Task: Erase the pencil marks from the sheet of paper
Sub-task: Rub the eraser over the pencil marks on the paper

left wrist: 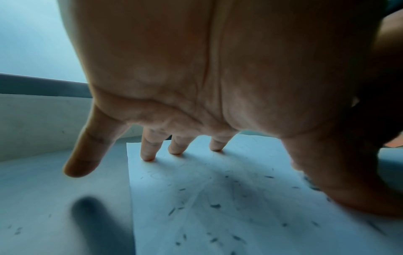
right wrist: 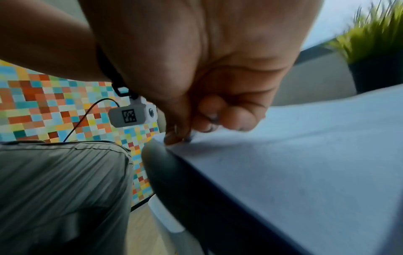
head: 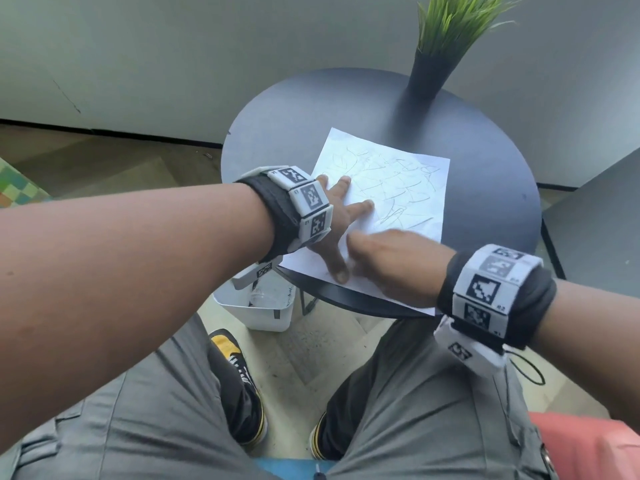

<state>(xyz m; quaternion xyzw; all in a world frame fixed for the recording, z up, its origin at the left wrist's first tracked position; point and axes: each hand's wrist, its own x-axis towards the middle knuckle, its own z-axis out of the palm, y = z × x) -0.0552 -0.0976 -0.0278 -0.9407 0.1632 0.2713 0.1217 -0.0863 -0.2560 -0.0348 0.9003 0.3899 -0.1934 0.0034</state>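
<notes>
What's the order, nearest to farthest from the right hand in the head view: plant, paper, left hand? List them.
1. Paper: directly under the right hand, touching it.
2. Left hand: just to its left, pressed on the same sheet.
3. Plant: at the table's far edge.

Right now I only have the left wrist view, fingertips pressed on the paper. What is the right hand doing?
Observer: The right hand has its fingers curled in a pinch against the sheet of paper at the table's near edge. What they hold is hidden.
Operator: Any marks left?
Observer: Yes, the head view shows pencil marks across the sheet's far half.
Operator: Anything else on the table?
Observer: A potted plant at the far edge.
</notes>
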